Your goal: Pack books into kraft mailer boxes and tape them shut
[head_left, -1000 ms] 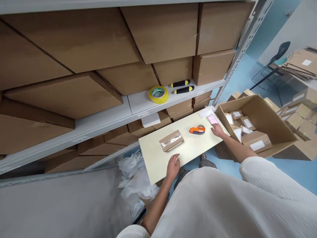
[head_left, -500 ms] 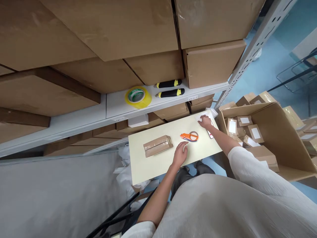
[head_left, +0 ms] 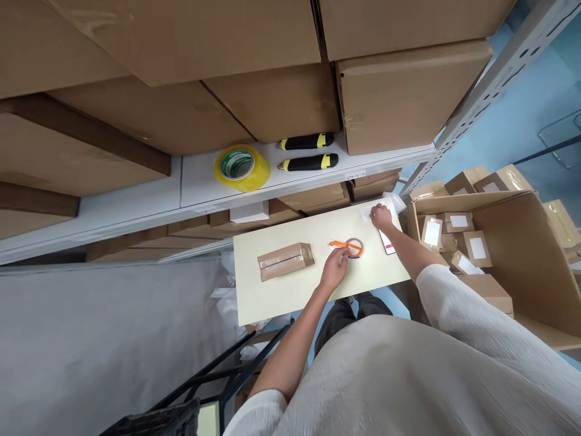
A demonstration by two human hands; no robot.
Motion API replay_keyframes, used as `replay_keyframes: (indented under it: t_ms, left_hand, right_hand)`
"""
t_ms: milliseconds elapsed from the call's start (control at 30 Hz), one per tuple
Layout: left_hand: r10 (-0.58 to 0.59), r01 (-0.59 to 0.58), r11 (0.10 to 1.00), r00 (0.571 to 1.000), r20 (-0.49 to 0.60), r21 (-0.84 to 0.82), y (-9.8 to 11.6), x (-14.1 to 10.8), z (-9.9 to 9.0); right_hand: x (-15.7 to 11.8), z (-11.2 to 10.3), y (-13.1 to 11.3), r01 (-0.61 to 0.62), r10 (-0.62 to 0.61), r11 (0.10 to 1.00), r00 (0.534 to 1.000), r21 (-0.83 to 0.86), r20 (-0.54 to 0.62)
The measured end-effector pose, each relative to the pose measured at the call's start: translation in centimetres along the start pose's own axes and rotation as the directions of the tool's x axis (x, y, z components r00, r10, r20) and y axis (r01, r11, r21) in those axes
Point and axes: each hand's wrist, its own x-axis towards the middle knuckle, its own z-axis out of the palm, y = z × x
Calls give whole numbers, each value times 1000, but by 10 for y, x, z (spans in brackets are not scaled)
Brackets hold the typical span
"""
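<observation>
My left hand (head_left: 334,270) is over the table (head_left: 249,306), its fingers at the near edge of an orange tape dispenser (head_left: 348,247); whether it grips the dispenser is unclear. To the left lies a taped brown carton (head_left: 285,261). At the table's far right corner, my right hand (head_left: 382,216) has its fingers drawn together on a thin white item (head_left: 365,211), too small to make out. A phone (head_left: 387,243) with a lit screen lies beneath my right forearm, partly hidden by it.
Above the table, a shelf (head_left: 195,184) holds yellow tape (head_left: 242,168), two black and yellow cutters (head_left: 309,162) and large cartons (head_left: 408,97). An open box (head_left: 529,254) of small labelled parcels stands on the right. A black metal frame (head_left: 222,387) is at the lower left.
My left hand has moved right and up to the dispenser. The fingers of my right hand have drawn together. The camera view has shifted, showing more of the phone.
</observation>
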Motion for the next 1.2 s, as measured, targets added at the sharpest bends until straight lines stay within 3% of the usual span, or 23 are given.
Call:
replay_keyframes:
  t_ms: [167, 367, 533, 700, 1000, 1200]
  left_hand:
    - [-33, 33, 995, 999, 1, -98, 10, 40, 17]
    - [-207, 191, 933, 978, -20, -304, 28, 127, 50]
    - [-418, 380, 832, 908, -8, -404, 36, 176, 78]
    - [-474, 425, 840, 877, -76, -339, 39, 194, 93]
    - [-508, 458, 846, 848, -150, -275, 33, 203, 102]
    - [-474, 409, 833, 875, -100, -372, 22, 199, 98]
  right_hand:
    - [-9, -34, 5, 31, -32, 996, 999, 78, 19]
    - [-25, -59, 7, 76, -67, 986, 996, 150, -59]
    - [-36, -61, 3, 65, -41, 965, 994, 254, -96]
    - [-42, -60, -2, 52, -28, 958, 996, 282, -86]
    - [-46, -64, -4, 31, -21, 984, 998, 177, -59]
    - [-42, -72, 8, -17, 23, 994, 998, 107, -59]
